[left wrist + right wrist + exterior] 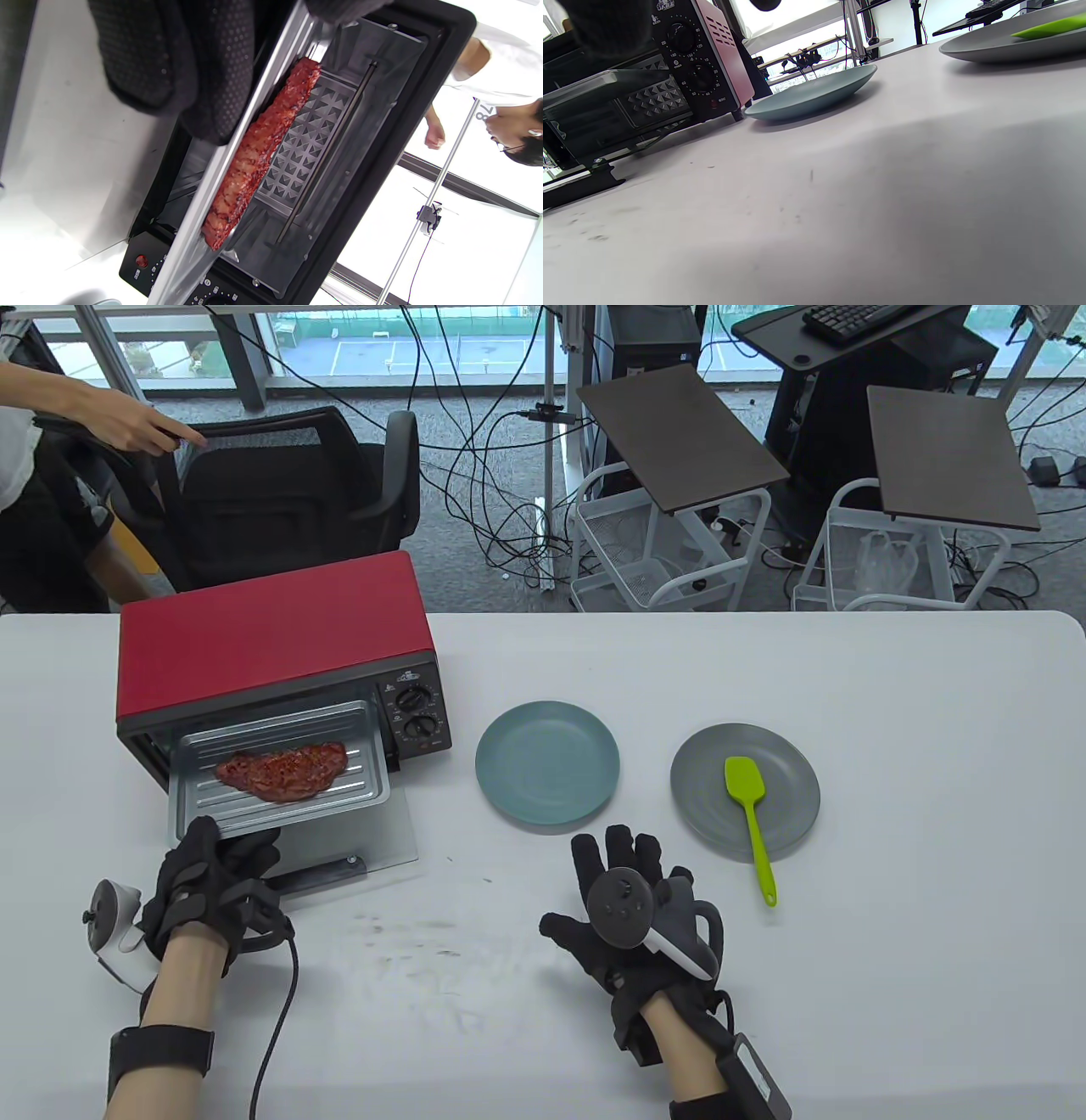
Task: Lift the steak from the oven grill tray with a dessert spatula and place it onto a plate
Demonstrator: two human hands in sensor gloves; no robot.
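Note:
The steak lies on the ribbed metal oven tray, which is pulled partway out of the red toaster oven. My left hand grips the tray's front edge. In the left wrist view its gloved fingers curl over the tray rim beside the steak. A green spatula rests on the grey plate, its handle sticking out over the table. The teal plate holds nothing. My right hand lies flat on the table with fingers spread, below the teal plate and left of the spatula.
The oven's glass door lies open on the table under the tray. The oven's knobs face the teal plate. A person's hand rests on a black chair behind the table. The grey plate shows at the right wrist view's top right.

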